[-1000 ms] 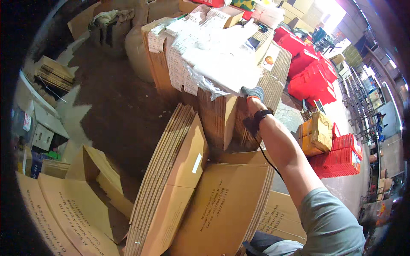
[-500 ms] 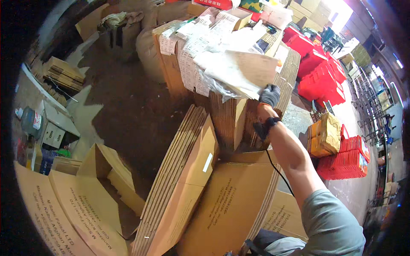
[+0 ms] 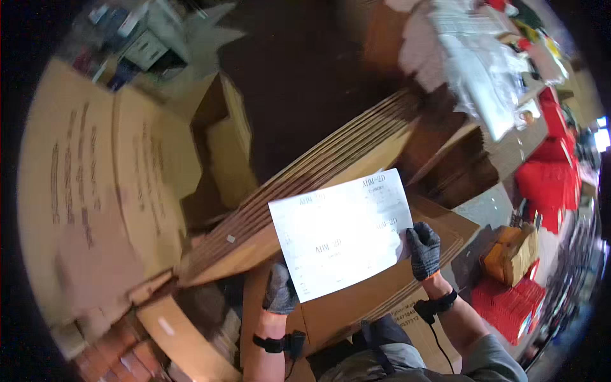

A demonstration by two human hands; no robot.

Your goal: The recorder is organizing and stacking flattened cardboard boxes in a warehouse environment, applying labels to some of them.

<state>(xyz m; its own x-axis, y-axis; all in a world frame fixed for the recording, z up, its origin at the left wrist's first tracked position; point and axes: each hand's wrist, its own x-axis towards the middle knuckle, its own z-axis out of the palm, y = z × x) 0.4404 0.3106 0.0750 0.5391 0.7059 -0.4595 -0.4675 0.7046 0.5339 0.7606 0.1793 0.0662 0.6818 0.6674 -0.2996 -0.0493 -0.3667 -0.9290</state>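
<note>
Evidently, the white sheet (image 3: 340, 245) is at the centre of the frame, tilted, its right end higher than its left, with small blocks of dark print on the upper face. The right hand (image 3: 424, 250), in a grey glove with an orange cuff, has its grip clamped on the sheet's right edge. The left hand (image 3: 280, 291), gloved alike, has its grip closed on the lower left edge, the fingers partly hidden. Each wrist bears a black strap (image 3: 439, 306). Behind the sheet, a stack of folded cartons (image 3: 318, 170) runs diagonally from lower left toward upper right. An open carton (image 3: 223, 143) stands left of centre, beside large printed cardboard panels (image 3: 95, 172) at the left. Papers and clear plastic (image 3: 477, 76) lie at upper right. A brown parcel (image 3: 511, 253) sits above stacked red items (image 3: 506, 309) at lower right. A grey cabinet (image 3: 147, 51) is at upper left, blurred.
</note>
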